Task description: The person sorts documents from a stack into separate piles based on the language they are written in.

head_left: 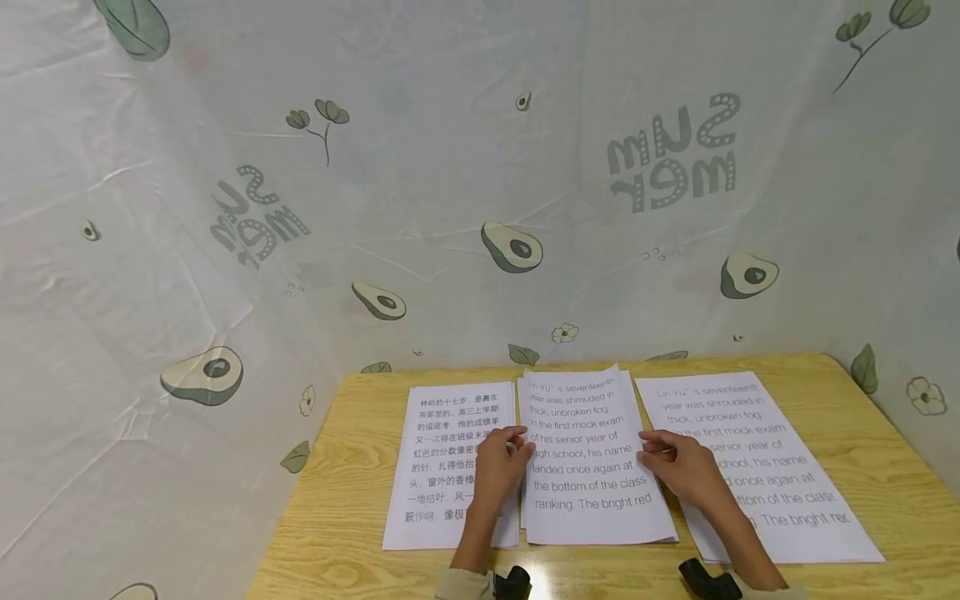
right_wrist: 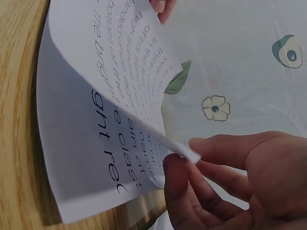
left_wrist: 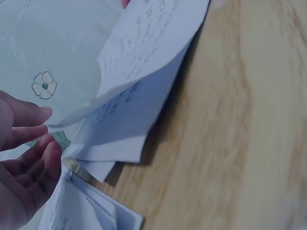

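Observation:
Between my hands, in the head view, is a white sheet of paper (head_left: pixel 581 446) printed with large English text, raised off the middle paper stack (head_left: pixel 600 533). My left hand (head_left: pixel 498 467) pinches its left edge between thumb and fingers. On the opposite edge, my right hand (head_left: pixel 686 471) pinches the same sheet. Both wrist views show the lifted sheet (left_wrist: pixel 148 43) bowing upward, with another printed page (right_wrist: pixel 72 143) lying beneath it. Chinese text covers the left paper stack (head_left: pixel 435 467), partly hidden by my left hand. My right forearm crosses the right paper stack (head_left: pixel 795 467), also in English.
All three stacks lie on a yellow wood-grain table (head_left: pixel 330 467). Behind it hangs a pale curtain (head_left: pixel 450 183) patterned with avocados, leaves and flowers. Dark wrist devices (head_left: pixel 708 579) show at the sleeves near the bottom.

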